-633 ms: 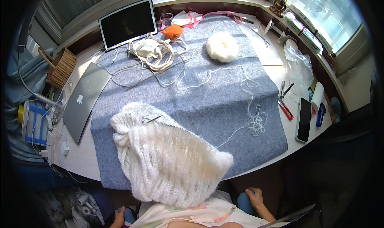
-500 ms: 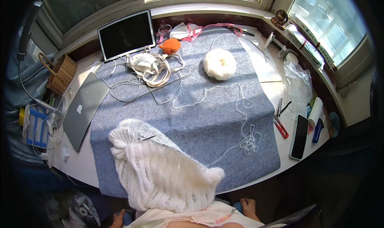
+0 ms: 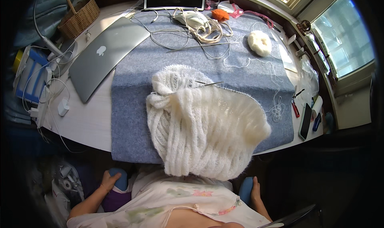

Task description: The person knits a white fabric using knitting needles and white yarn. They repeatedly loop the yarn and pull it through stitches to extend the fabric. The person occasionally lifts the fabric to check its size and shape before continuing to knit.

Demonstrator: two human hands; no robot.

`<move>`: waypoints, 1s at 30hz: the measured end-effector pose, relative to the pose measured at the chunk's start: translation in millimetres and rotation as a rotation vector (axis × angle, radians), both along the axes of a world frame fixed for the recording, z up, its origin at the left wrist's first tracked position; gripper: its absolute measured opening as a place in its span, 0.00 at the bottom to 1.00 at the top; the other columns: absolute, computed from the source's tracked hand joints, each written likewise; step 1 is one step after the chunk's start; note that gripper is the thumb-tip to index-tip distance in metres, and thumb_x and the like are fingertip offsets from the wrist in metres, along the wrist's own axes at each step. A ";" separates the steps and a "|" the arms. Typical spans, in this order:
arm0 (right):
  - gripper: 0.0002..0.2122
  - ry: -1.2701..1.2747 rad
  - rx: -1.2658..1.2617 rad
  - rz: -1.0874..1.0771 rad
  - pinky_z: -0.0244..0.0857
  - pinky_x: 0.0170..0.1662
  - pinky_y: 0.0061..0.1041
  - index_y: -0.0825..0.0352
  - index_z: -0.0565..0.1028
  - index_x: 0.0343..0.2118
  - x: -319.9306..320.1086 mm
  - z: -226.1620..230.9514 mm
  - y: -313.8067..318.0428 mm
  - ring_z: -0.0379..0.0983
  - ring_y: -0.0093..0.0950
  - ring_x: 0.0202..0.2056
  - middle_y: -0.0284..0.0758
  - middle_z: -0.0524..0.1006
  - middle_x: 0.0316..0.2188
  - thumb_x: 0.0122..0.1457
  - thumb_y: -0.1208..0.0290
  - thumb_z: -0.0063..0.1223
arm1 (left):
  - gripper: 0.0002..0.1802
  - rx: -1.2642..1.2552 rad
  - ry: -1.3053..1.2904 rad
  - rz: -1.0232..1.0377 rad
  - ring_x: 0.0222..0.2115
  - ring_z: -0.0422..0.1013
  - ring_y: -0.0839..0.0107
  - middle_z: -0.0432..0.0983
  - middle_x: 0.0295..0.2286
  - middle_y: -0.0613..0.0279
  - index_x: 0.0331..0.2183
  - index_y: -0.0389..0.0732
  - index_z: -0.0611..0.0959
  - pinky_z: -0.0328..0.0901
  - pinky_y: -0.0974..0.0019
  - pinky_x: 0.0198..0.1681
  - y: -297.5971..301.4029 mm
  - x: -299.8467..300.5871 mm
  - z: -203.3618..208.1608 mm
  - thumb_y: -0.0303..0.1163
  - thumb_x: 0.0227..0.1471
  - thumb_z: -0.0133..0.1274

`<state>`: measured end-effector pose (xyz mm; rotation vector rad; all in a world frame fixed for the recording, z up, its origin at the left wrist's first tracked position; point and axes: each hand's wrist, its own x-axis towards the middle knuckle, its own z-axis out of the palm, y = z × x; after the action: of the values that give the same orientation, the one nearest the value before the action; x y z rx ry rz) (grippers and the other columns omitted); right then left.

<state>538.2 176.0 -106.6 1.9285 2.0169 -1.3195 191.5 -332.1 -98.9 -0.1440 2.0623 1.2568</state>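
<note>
Knitting in fluffy white yarn (image 3: 208, 136) lies bunched on the blue-grey felt mat (image 3: 130, 120), its lower end hanging past the front edge of the counter (image 3: 86, 122) toward the person's lap. Thin needle tips (image 3: 210, 83) poke out near its upper edge. Both hands are off it: the left hand (image 3: 108, 181) rests against a rounded blue pad (image 3: 118, 178) below the counter (the fingers look bent around its side, though I cannot tell how tightly), and the right hand (image 3: 255, 189) lies along the outer side of a second blue pad (image 3: 246, 190), its finger opening too hidden to tell. Farther back on the mat sits a cream yarn ball (image 3: 259, 43), with a loose tangle of yarn (image 3: 277, 112) nearer the knitting's right side. A closed grey laptop (image 3: 106, 58) lies to the left, a phone (image 3: 306, 122) to the right.
</note>
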 end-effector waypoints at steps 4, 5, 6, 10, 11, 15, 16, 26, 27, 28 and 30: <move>0.34 -0.028 0.125 -0.081 0.61 0.37 0.31 0.77 0.73 0.28 8.1 -22.9 -8.2 0.70 0.33 0.30 0.44 0.75 0.26 0.56 0.44 0.27 | 0.21 -0.124 -0.029 -0.124 0.24 0.72 0.66 0.75 0.24 0.50 0.27 0.31 0.79 0.66 0.65 0.30 1.3 -8.5 -1.6 0.39 0.32 0.62; 0.33 -0.010 0.149 -0.068 0.60 0.44 0.31 0.79 0.72 0.36 -25.0 4.4 -26.3 0.71 0.38 0.38 0.50 0.75 0.34 0.57 0.46 0.27 | 0.23 -0.140 0.005 -0.117 0.25 0.71 0.65 0.75 0.24 0.50 0.27 0.31 0.79 0.66 0.64 0.30 -12.7 -13.0 -5.6 0.40 0.31 0.62; 0.31 -0.048 0.153 -0.099 0.58 0.47 0.30 0.78 0.71 0.39 -16.8 -9.7 -23.5 0.68 0.39 0.43 0.50 0.73 0.38 0.57 0.48 0.27 | 0.24 -0.155 0.038 -0.114 0.25 0.71 0.64 0.75 0.24 0.49 0.27 0.30 0.78 0.66 0.64 0.30 -26.3 -17.1 -17.7 0.42 0.31 0.62; 0.28 -0.039 0.215 -0.073 0.53 0.51 0.30 0.76 0.69 0.43 -16.7 -17.6 -26.5 0.64 0.41 0.48 0.51 0.70 0.43 0.58 0.54 0.23 | 0.31 -0.185 0.179 -0.108 0.26 0.71 0.60 0.74 0.25 0.47 0.28 0.29 0.77 0.65 0.61 0.31 -76.2 4.5 -74.6 0.48 0.28 0.62; 0.28 -0.102 0.157 -0.051 0.52 0.51 0.32 0.77 0.69 0.43 -49.8 11.6 -37.6 0.63 0.43 0.48 0.54 0.69 0.43 0.59 0.54 0.23 | 0.30 -0.132 0.189 -0.075 0.25 0.70 0.63 0.74 0.23 0.50 0.26 0.29 0.77 0.65 0.62 0.31 -59.8 -4.0 -50.0 0.50 0.31 0.60; 0.31 -0.060 0.216 -0.029 0.54 0.48 0.34 0.81 0.71 0.35 -36.0 2.5 -27.1 0.66 0.46 0.43 0.57 0.71 0.36 0.59 0.51 0.24 | 0.30 0.038 0.144 -0.053 0.21 0.66 0.72 0.71 0.17 0.60 0.21 0.30 0.76 0.62 0.66 0.26 -27.3 -15.4 -4.9 0.54 0.39 0.54; 0.31 -0.090 0.265 -0.038 0.56 0.46 0.34 0.82 0.71 0.33 -44.5 12.9 -31.0 0.68 0.45 0.40 0.56 0.72 0.34 0.59 0.51 0.24 | 0.30 0.008 0.201 -0.072 0.20 0.66 0.73 0.70 0.17 0.61 0.21 0.31 0.75 0.61 0.66 0.25 -21.0 -10.0 -7.3 0.54 0.40 0.53; 0.30 0.057 0.150 0.078 0.57 0.29 0.37 0.75 0.67 0.14 -31.2 18.9 -6.9 0.67 0.42 0.19 0.50 0.67 0.13 0.57 0.50 0.24 | 0.29 -0.274 0.033 -0.116 0.23 0.64 0.73 0.70 0.21 0.62 0.24 0.31 0.74 0.60 0.67 0.29 3.7 -3.3 5.2 0.53 0.48 0.46; 0.30 0.070 0.161 0.075 0.58 0.29 0.38 0.73 0.67 0.13 -30.4 20.2 -7.2 0.66 0.42 0.19 0.50 0.66 0.12 0.57 0.50 0.25 | 0.29 -0.301 0.003 -0.100 0.23 0.64 0.73 0.70 0.21 0.62 0.24 0.31 0.74 0.60 0.67 0.29 7.6 -7.2 2.0 0.53 0.48 0.46; 0.29 0.090 0.178 0.083 0.58 0.29 0.38 0.73 0.67 0.14 -33.3 22.0 -5.8 0.66 0.43 0.19 0.49 0.67 0.12 0.57 0.51 0.25 | 0.29 -0.323 -0.015 -0.092 0.23 0.64 0.73 0.70 0.21 0.62 0.24 0.31 0.74 0.60 0.67 0.29 14.7 -16.3 0.7 0.53 0.48 0.46; 0.28 0.096 0.189 0.070 0.58 0.28 0.38 0.72 0.67 0.13 -35.0 22.4 -5.5 0.65 0.44 0.19 0.48 0.66 0.12 0.57 0.52 0.26 | 0.29 -0.367 -0.051 -0.063 0.23 0.64 0.73 0.70 0.22 0.62 0.24 0.32 0.74 0.60 0.67 0.30 26.4 -29.9 -5.1 0.53 0.48 0.45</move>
<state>503.3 170.4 -84.3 1.8804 2.3099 -1.2707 161.5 -305.7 -104.0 -0.2728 2.2163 0.8181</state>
